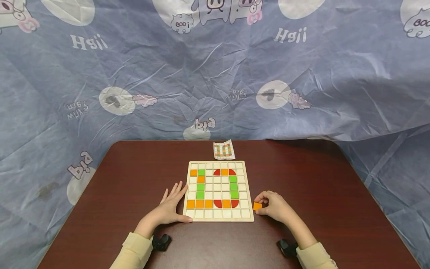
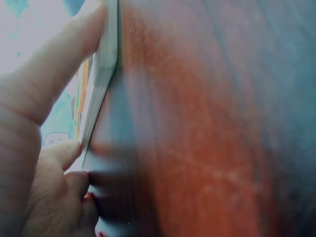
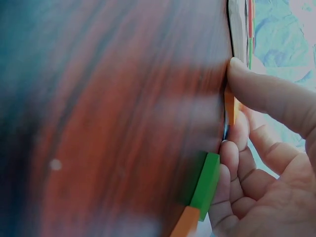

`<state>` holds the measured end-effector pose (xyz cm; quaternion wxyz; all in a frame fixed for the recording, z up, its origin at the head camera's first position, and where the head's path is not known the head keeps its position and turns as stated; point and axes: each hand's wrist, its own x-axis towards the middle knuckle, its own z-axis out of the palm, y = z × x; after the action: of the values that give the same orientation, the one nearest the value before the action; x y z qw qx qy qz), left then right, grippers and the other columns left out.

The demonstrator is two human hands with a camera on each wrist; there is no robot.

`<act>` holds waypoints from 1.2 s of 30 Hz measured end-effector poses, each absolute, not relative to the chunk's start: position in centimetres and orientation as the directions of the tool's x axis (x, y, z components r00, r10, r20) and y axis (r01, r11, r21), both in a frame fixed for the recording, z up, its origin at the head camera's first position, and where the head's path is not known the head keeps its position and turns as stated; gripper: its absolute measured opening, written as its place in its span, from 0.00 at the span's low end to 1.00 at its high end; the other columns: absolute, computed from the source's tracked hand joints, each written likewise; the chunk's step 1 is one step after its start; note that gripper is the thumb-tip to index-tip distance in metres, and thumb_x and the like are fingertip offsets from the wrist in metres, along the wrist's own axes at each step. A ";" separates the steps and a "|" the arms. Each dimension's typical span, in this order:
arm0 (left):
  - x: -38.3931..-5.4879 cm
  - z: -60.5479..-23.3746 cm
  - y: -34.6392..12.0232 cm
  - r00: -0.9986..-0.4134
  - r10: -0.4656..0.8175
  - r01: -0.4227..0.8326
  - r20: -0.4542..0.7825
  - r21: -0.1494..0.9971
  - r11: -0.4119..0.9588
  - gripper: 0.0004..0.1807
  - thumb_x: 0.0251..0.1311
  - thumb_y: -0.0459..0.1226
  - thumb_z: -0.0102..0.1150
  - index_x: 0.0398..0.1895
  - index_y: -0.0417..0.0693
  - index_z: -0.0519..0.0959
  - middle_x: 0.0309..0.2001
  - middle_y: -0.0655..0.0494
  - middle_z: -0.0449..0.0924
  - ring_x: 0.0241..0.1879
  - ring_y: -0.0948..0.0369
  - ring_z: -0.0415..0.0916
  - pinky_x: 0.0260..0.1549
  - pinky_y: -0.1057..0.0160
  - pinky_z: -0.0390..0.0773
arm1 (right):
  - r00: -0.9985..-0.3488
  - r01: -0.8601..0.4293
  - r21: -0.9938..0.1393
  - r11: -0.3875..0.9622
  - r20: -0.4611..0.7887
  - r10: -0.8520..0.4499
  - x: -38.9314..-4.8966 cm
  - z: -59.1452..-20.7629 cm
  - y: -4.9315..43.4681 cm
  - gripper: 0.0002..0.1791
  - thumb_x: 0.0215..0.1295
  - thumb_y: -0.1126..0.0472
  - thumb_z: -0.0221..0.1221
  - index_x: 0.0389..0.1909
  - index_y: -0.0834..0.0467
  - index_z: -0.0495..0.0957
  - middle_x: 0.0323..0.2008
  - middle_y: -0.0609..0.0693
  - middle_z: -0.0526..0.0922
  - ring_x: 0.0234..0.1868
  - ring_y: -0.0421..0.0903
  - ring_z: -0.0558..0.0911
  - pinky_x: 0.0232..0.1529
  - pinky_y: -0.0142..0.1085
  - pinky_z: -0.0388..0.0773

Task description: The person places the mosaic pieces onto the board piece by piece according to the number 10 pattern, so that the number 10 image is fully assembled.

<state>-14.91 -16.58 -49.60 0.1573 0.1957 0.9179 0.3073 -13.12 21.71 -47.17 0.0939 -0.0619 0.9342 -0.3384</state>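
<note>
A pale gridded board (image 1: 218,213) lies on the table, bearing orange, green and red tiles in some of its cells. My left hand (image 1: 169,210) rests at its left side, fingers spread along the edge and thumb on the near left corner. In the left wrist view that thumb (image 2: 59,59) lies over the board's rim. Just off the board's right edge, my right hand (image 1: 274,206) pinches an orange square tile (image 1: 257,206) between thumb and fingers. The right wrist view shows a green tile (image 3: 205,187) and another orange tile (image 3: 185,222) beside the curled fingers; the hand hides them from the head view.
A small printed pattern card (image 1: 224,151) with a raised corner lies behind the board. The dark wooden table (image 1: 141,164) ends at the back against a hanging printed cloth (image 1: 215,82). Black wrist cameras (image 1: 162,243) sit under both wrists.
</note>
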 end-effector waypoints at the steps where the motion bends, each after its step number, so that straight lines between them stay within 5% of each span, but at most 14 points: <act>1: -14.9 -49.6 -16.6 -0.874 0.455 0.261 -0.168 0.627 0.734 0.65 0.44 0.54 0.77 0.79 0.43 0.46 0.79 0.40 0.34 0.79 0.43 0.30 0.72 0.36 0.29 | -0.975 -0.047 -0.644 0.764 -0.137 -0.176 -13.1 -47.1 21.7 0.15 0.44 0.67 0.75 0.33 0.56 0.82 0.31 0.46 0.77 0.36 0.42 0.73 0.38 0.32 0.71; 13: -14.7 -49.7 -16.6 -0.875 0.452 0.253 -0.175 0.631 0.733 0.65 0.45 0.55 0.76 0.79 0.44 0.46 0.80 0.41 0.34 0.79 0.42 0.30 0.72 0.35 0.29 | -0.974 -0.001 -0.686 0.728 -0.165 -0.157 -13.2 -47.0 21.9 0.09 0.48 0.67 0.73 0.28 0.55 0.82 0.26 0.45 0.79 0.31 0.40 0.74 0.32 0.29 0.72; 36: -14.9 -49.9 -16.7 -0.873 0.458 0.263 -0.171 0.625 0.735 0.65 0.44 0.55 0.76 0.79 0.45 0.46 0.80 0.42 0.33 0.79 0.43 0.30 0.72 0.35 0.29 | -0.993 -0.035 -0.821 0.570 -0.035 -0.111 -16.5 -44.9 18.3 0.07 0.60 0.62 0.68 0.39 0.57 0.85 0.35 0.48 0.88 0.34 0.42 0.82 0.35 0.30 0.77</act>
<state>-14.95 -16.66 -49.91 0.1588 0.1962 0.9177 0.3066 -16.47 18.33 -44.87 0.0411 -0.0412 0.8852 -0.4616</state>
